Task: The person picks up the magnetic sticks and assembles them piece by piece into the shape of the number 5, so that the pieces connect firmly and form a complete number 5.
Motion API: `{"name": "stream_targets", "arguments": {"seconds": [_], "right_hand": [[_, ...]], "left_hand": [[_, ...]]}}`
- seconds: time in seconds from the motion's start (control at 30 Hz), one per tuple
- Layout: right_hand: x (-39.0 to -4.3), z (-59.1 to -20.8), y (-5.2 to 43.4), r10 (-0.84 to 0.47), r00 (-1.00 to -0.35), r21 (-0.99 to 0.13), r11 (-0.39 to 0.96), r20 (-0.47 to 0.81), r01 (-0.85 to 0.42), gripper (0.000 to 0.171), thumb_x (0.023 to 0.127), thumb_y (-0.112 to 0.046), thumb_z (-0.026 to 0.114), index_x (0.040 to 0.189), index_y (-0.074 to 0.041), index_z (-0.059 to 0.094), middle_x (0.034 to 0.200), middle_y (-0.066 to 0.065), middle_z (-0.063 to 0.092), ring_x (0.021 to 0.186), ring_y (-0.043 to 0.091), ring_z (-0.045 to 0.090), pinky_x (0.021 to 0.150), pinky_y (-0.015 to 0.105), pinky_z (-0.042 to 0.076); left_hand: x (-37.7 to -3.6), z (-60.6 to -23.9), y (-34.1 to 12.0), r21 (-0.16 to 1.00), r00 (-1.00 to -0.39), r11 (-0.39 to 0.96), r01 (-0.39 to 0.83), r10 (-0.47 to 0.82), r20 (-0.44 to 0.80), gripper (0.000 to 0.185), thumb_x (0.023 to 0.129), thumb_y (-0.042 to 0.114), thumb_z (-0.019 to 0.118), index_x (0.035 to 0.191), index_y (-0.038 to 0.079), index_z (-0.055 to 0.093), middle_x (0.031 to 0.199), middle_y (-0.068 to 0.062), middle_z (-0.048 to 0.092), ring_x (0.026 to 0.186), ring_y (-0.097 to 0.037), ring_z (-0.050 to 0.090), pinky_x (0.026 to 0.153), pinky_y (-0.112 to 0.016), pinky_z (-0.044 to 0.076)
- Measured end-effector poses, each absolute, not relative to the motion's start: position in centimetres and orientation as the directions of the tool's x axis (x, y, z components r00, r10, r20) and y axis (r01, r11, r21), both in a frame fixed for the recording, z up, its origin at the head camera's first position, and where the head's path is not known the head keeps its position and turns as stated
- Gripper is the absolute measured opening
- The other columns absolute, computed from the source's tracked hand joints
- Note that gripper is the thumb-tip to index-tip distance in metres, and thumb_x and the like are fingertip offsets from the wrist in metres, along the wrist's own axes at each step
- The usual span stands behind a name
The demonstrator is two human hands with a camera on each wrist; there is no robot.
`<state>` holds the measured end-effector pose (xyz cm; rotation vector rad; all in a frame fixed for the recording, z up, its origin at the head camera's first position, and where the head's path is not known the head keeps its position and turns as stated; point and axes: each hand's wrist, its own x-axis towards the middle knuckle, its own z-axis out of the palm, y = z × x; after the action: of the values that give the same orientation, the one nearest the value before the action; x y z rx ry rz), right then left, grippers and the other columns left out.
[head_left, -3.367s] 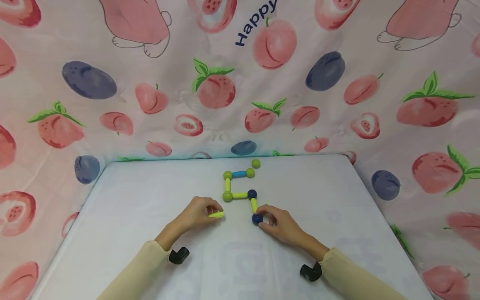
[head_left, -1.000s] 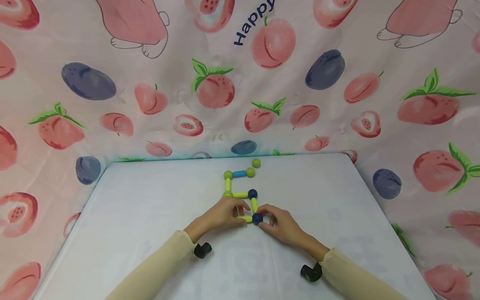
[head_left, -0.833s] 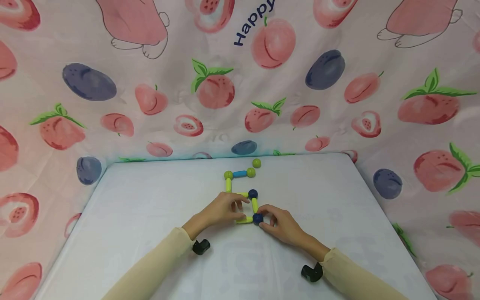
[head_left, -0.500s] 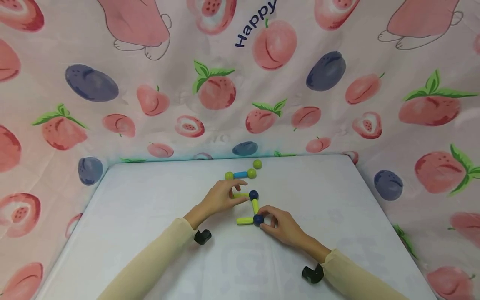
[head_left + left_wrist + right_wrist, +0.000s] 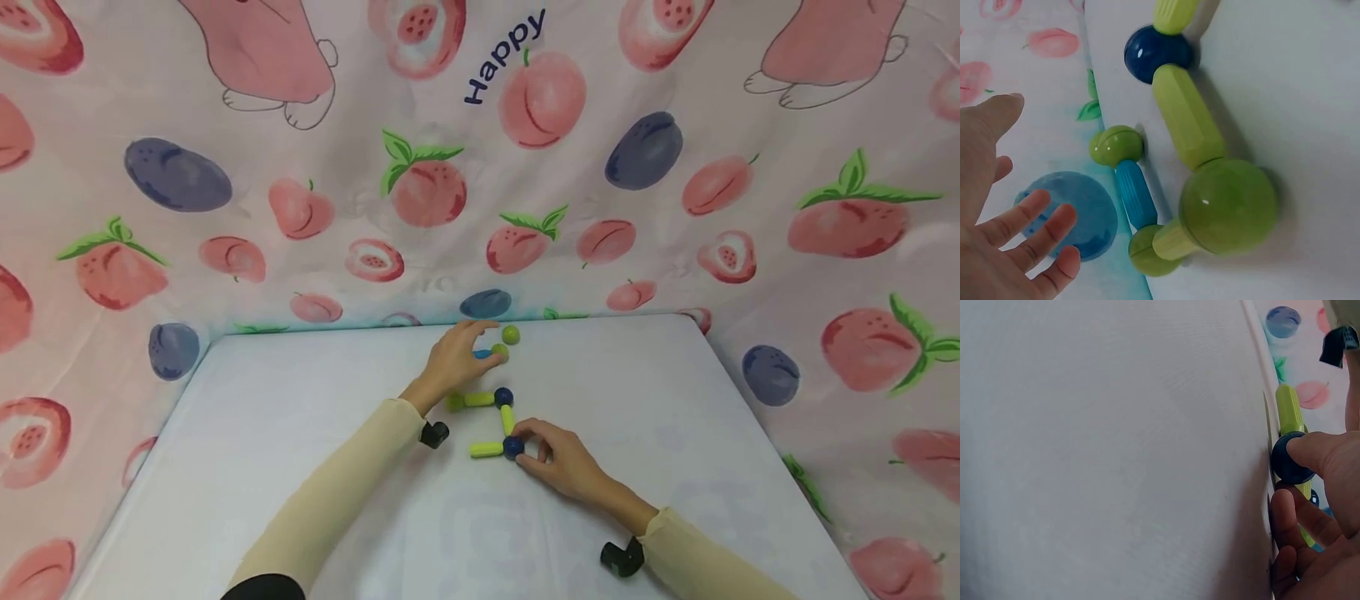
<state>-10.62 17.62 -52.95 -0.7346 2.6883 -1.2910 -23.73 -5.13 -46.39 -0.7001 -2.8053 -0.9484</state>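
My left hand [image 5: 455, 360] is stretched over the far part of a chain of rods and balls. Its thumb and fingers are spread, with nothing between them in the left wrist view. A lone green ball [image 5: 511, 335] lies just right of its fingertips, close to the chain's green end ball [image 5: 501, 350] and blue rod [image 5: 482, 354]. My right hand [image 5: 570, 462] pinches the near dark blue ball [image 5: 513, 448]. From that ball a yellow-green rod [image 5: 486, 450] points left, its other end bare. Another rod [image 5: 507, 420] joins it to the far dark blue ball [image 5: 503, 397].
A green corner ball [image 5: 1229, 206] and a yellow-green rod [image 5: 1188, 115] lie below my left wrist. The white tabletop [image 5: 600, 375] ends at a fruit-print cloth [image 5: 315, 250] behind. Black wrist pieces [image 5: 622, 558] hang at both sleeves.
My left hand brought a yellow-green rod to the near dark blue ball, let it go there, then moved to the far end of the chain. My right hand kept its pinch.
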Motion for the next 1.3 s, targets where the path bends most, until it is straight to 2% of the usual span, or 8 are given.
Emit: {"name": "stream_targets", "arguments": {"seconds": [0.37, 0.57, 0.77, 0.9, 1.3], "right_hand": [[-10.4, -53.0, 17.8, -0.43, -0.888, -0.734, 0.55, 0.159, -0.398, 0.036, 0.091, -0.014, 0.079, 0.124, -0.021, 0.065, 0.115, -0.004, 0.07, 0.07, 0.004, 0.054, 0.064, 0.024, 0.048], [-10.5, -53.1, 17.7, -0.443, -0.883, -0.748, 0.531, 0.155, -0.398, 0.035, 0.092, -0.015, 0.079, 0.124, -0.021, 0.065, 0.115, -0.004, 0.069, 0.07, 0.005, 0.054, 0.064, 0.024, 0.047], [-10.5, -53.1, 17.6, -0.444, -0.884, -0.753, 0.529, 0.148, -0.392, 0.035, 0.093, -0.016, 0.078, 0.124, -0.022, 0.065, 0.115, -0.005, 0.069, 0.071, 0.005, 0.054, 0.064, 0.024, 0.047], [-10.4, -53.1, 17.6, -0.443, -0.882, -0.755, 0.521, 0.161, -0.4, 0.035, 0.093, -0.015, 0.078, 0.124, -0.022, 0.065, 0.115, -0.005, 0.069, 0.07, 0.005, 0.054, 0.064, 0.024, 0.047], [-10.3, -53.1, 17.6, -0.44, -0.88, -0.745, 0.525, 0.177, -0.412, 0.036, 0.093, -0.015, 0.078, 0.125, -0.021, 0.064, 0.116, -0.004, 0.07, 0.07, 0.004, 0.054, 0.064, 0.024, 0.047]], "left_hand": [[-26.8, -47.6, -2.3, 0.566, -0.924, 0.731, 0.381, 0.316, 0.214, 0.055, 0.092, 0.037, 0.078, 0.139, 0.013, 0.062, 0.125, -0.018, 0.064, 0.104, -0.031, 0.063, 0.086, -0.048, 0.054], [-28.0, -49.0, -0.9, 0.519, -0.947, 0.792, 0.321, 0.265, 0.181, 0.053, 0.093, 0.038, 0.076, 0.139, 0.014, 0.063, 0.125, -0.016, 0.063, 0.109, -0.036, 0.063, 0.089, -0.052, 0.053], [-28.7, -50.1, 0.4, 0.455, -0.965, 0.851, 0.261, 0.228, 0.127, 0.056, 0.094, 0.044, 0.073, 0.141, 0.016, 0.062, 0.131, -0.016, 0.062, 0.12, -0.043, 0.055, 0.097, -0.059, 0.047], [-28.9, -50.5, 1.1, 0.403, -0.969, 0.881, 0.249, 0.229, 0.096, 0.058, 0.095, 0.048, 0.07, 0.145, 0.02, 0.059, 0.136, -0.016, 0.061, 0.125, -0.044, 0.051, 0.101, -0.058, 0.042], [-29.2, -51.0, 1.5, 0.41, -0.966, 0.874, 0.26, 0.239, 0.103, 0.052, 0.096, 0.039, 0.072, 0.144, 0.022, 0.06, 0.14, -0.011, 0.062, 0.128, -0.04, 0.051, 0.104, -0.057, 0.04]]}}
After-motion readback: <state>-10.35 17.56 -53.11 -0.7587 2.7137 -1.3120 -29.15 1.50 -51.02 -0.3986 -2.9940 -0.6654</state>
